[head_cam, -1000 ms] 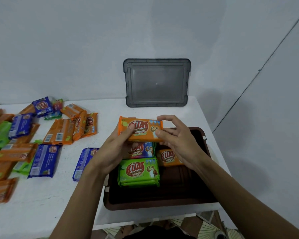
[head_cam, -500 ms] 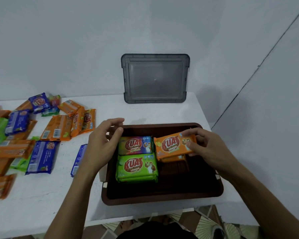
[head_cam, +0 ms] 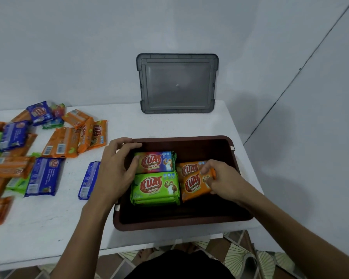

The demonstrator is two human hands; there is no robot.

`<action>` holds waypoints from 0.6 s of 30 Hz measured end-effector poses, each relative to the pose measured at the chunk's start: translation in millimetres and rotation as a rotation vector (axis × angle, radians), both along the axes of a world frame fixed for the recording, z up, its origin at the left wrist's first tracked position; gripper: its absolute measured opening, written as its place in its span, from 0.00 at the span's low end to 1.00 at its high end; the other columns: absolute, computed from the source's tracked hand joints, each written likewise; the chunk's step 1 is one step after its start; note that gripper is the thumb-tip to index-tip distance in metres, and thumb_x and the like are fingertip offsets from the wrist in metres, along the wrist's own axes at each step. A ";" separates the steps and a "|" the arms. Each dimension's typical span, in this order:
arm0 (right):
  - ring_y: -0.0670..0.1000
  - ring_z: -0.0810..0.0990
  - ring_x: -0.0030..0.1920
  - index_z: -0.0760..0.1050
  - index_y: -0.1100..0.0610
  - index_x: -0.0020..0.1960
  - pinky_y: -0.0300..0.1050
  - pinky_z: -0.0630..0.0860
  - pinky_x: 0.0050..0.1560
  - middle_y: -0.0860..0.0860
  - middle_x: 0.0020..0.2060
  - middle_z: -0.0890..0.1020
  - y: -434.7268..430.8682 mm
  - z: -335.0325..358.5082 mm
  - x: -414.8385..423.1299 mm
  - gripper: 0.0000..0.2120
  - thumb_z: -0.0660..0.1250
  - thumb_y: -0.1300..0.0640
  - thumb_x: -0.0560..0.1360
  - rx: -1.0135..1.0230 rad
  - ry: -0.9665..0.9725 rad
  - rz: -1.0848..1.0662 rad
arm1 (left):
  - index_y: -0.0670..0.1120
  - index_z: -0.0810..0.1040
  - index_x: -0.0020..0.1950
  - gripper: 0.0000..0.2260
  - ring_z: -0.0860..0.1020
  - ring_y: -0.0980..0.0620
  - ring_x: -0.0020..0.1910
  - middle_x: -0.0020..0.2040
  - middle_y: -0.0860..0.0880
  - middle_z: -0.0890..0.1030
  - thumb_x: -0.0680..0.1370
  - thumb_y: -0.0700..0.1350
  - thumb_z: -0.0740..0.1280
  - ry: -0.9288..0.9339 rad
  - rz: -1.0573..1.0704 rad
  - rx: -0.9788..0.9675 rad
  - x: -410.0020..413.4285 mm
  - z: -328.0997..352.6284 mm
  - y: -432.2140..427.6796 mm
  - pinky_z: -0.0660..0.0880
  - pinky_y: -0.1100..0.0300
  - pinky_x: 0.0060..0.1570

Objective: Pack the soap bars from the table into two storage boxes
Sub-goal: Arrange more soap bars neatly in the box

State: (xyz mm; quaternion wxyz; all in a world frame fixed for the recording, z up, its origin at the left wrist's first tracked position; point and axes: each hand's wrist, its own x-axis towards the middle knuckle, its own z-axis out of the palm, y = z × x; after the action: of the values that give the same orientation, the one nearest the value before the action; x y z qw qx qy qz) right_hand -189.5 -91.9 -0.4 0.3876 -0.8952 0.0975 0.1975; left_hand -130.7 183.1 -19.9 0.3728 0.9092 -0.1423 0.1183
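Gripping the orange soap bar (head_cam: 194, 185) w/ curled fingers, the right hand (head_cam: 224, 182) holds it inside the brown box (head_cam: 169, 225), right side, atop another orange bar (head_cam: 187, 168). The label faces up, long axis approx. left-right, slightly skewed. Left hand (head_cam: 117, 172) rests relaxed on the box's left rim, holding nothing, thumb touching the multicolour bar (head_cam: 155, 162). Loose bars (head_cam: 60, 141) lie on the desk (head_cam: 48, 228).

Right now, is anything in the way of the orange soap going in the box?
Nothing blocks it. The right hand holds the front orange bar inside the brown box, its far edge overlapping the rear orange bar.
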 end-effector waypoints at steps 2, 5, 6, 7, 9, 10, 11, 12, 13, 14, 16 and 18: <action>0.54 0.78 0.58 0.71 0.50 0.54 0.48 0.83 0.51 0.52 0.62 0.73 2.6 -3.6 0.4 0.11 0.63 0.65 0.79 0.007 0.047 0.000 | 0.51 0.78 0.61 0.14 0.68 0.55 0.63 0.63 0.50 0.71 0.77 0.41 0.68 0.007 -0.004 0.010 -1.4 -1.3 2.2 0.67 0.56 0.62; 0.55 0.77 0.61 0.69 0.51 0.55 0.47 0.80 0.57 0.54 0.65 0.72 5.9 -6.3 0.4 0.11 0.63 0.65 0.79 -0.041 0.080 0.037 | 0.51 0.78 0.61 0.15 0.66 0.58 0.63 0.63 0.49 0.72 0.76 0.41 0.69 0.003 -0.001 0.031 -2.2 -2.4 2.8 0.65 0.57 0.62; 0.55 0.77 0.61 0.69 0.53 0.56 0.47 0.79 0.58 0.55 0.65 0.73 7.1 -7.1 -0.2 0.10 0.63 0.65 0.79 -0.072 0.079 0.054 | 0.51 0.77 0.62 0.15 0.65 0.58 0.63 0.64 0.49 0.72 0.76 0.42 0.69 0.001 0.000 0.041 -2.1 -2.5 2.7 0.64 0.57 0.62; 0.56 0.77 0.62 0.69 0.55 0.59 0.47 0.78 0.59 0.55 0.65 0.73 8.2 -8.7 -0.7 0.10 0.62 0.65 0.79 -0.104 0.080 0.067 | 0.51 0.77 0.62 0.15 0.64 0.59 0.63 0.64 0.49 0.72 0.76 0.42 0.70 -0.001 0.001 0.051 -1.8 -2.7 2.6 0.64 0.57 0.62; 0.56 0.78 0.61 0.67 0.58 0.64 0.49 0.78 0.61 0.56 0.64 0.74 11.1 -12.7 -1.5 0.14 0.62 0.62 0.79 -0.180 0.086 0.093 | 0.51 0.77 0.62 0.15 0.63 0.59 0.63 0.64 0.48 0.71 0.76 0.43 0.70 -0.001 0.002 0.065 -1.5 -2.9 2.3 0.63 0.57 0.62; 0.56 0.79 0.60 0.66 0.58 0.66 0.50 0.78 0.61 0.57 0.64 0.74 12.4 -16.0 -1.2 0.16 0.63 0.61 0.79 -0.224 0.087 0.108 | 0.51 0.77 0.62 0.15 0.63 0.59 0.63 0.64 0.48 0.71 0.76 0.43 0.69 0.002 0.002 0.066 -1.6 -2.9 2.0 0.63 0.57 0.62; 0.57 0.79 0.59 0.65 0.58 0.67 0.51 0.77 0.61 0.57 0.63 0.74 13.8 -18.8 -0.1 0.17 0.63 0.60 0.79 -0.267 0.090 0.122 | 0.51 0.77 0.62 0.15 0.63 0.60 0.63 0.64 0.48 0.71 0.76 0.43 0.69 0.003 0.002 0.064 -1.7 -3.0 1.9 0.63 0.58 0.62; 0.57 0.78 0.60 0.65 0.59 0.68 0.50 0.77 0.61 0.58 0.63 0.73 14.9 -20.5 1.0 0.19 0.64 0.59 0.79 -0.303 0.097 0.130 | 0.51 0.77 0.62 0.15 0.63 0.60 0.63 0.64 0.49 0.71 0.76 0.43 0.69 0.003 0.003 0.063 -1.7 -3.0 2.0 0.63 0.58 0.62; 0.58 0.77 0.61 0.64 0.59 0.69 0.50 0.76 0.62 0.59 0.63 0.72 16.0 -21.1 2.4 0.20 0.64 0.59 0.79 -0.328 0.110 0.133 | 0.51 0.77 0.62 0.15 0.63 0.60 0.62 0.64 0.49 0.71 0.76 0.43 0.70 0.003 0.003 0.062 -1.5 -3.2 2.0 0.62 0.58 0.62; 0.58 0.76 0.62 0.63 0.59 0.70 0.50 0.75 0.63 0.59 0.64 0.71 17.1 -21.2 3.4 0.22 0.65 0.58 0.79 -0.342 0.123 0.135 | 0.51 0.77 0.62 0.15 0.63 0.60 0.62 0.64 0.49 0.72 0.76 0.43 0.70 0.001 0.001 0.061 -1.5 -3.3 2.4 0.63 0.58 0.62; 0.59 0.74 0.64 0.62 0.59 0.71 0.50 0.73 0.64 0.59 0.66 0.69 18.2 -22.2 5.3 0.24 0.65 0.58 0.79 -0.357 0.143 0.142 | 0.50 0.78 0.62 0.15 0.64 0.59 0.63 0.64 0.48 0.72 0.76 0.43 0.70 -0.002 -0.002 0.065 -1.4 -3.7 3.0 0.63 0.58 0.62; 0.58 0.74 0.65 0.62 0.58 0.72 0.50 0.72 0.65 0.58 0.66 0.69 17.8 -23.1 7.3 0.25 0.66 0.58 0.78 -0.358 0.152 0.152 | 0.50 0.78 0.62 0.15 0.66 0.55 0.64 0.64 0.48 0.72 0.76 0.43 0.70 0.002 -0.003 0.068 -1.5 -3.5 3.3 0.63 0.58 0.62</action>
State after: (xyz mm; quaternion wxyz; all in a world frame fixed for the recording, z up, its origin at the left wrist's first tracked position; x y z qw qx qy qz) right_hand -182.2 -74.2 -23.5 0.1979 -0.9371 0.0918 0.2725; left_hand -132.2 186.4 -23.4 0.3418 0.9214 -0.1472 0.1122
